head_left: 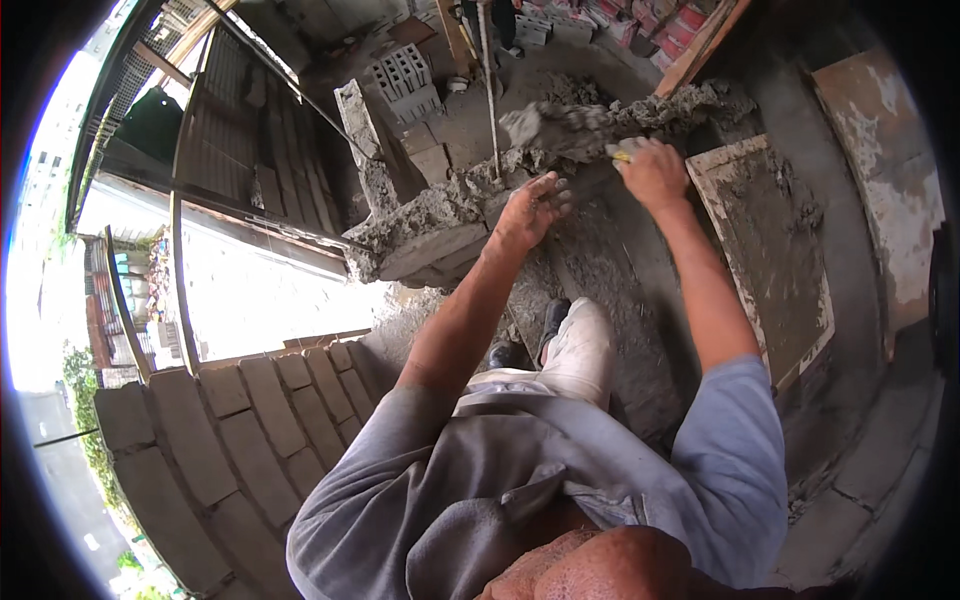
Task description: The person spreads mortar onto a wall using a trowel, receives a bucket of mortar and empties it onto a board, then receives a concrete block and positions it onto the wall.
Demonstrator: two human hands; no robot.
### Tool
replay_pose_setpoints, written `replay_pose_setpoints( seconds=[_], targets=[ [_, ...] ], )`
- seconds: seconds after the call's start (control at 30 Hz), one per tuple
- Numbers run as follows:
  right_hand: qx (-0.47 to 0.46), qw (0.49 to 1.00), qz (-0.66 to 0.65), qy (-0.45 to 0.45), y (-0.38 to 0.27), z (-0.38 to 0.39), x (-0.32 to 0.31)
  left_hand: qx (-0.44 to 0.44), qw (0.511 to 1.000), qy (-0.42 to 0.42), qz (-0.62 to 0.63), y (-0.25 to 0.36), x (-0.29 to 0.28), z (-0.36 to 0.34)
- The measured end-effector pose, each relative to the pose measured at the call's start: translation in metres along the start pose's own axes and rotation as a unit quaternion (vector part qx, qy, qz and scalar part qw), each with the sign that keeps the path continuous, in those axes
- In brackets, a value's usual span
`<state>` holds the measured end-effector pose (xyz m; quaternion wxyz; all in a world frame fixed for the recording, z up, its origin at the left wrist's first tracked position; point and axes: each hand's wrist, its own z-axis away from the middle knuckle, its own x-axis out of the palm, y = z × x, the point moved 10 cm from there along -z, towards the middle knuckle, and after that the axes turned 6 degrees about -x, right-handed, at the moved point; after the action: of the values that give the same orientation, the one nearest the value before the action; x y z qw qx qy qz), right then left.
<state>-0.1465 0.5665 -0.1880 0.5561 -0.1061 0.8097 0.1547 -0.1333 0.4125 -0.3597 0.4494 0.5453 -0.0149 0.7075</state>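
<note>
My right hand grips the yellow handle of a trowel whose blade carries a lump of grey mortar above the low block wall. My left hand rests with fingers spread on the wet mortar bed along the top of that wall. The mortar bed runs from the left block end toward the upper right. A thin upright rod stands just behind the wall.
A mortar-smeared board lies on the floor at right. Stacked hollow blocks and red bricks sit at the back. A finished grey block wall is at lower left, metal railings beyond it. My shoes stand on the mortar-strewn floor.
</note>
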Motion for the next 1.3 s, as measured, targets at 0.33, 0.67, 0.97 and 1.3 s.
replay_pose_setpoints(
  seconds=[0.33,0.67,0.97,1.3],
  targets=[
    [-0.021,0.998,0.055,0.036,-0.034,-0.014,0.023,0.042,0.977,0.070,0.195,0.006,-0.037,-0.020],
    [0.189,0.971,-0.091,0.111,0.024,0.047,0.017,0.098,0.959,0.047,0.263,0.013,-0.032,-0.075],
    [0.426,0.864,-0.260,0.059,0.012,0.212,0.097,-0.021,0.976,0.129,0.175,0.021,0.006,-0.078],
    [0.513,0.313,-0.796,0.079,-0.120,0.183,0.209,0.010,0.992,0.079,-0.102,0.043,0.021,-0.037]
  ],
)
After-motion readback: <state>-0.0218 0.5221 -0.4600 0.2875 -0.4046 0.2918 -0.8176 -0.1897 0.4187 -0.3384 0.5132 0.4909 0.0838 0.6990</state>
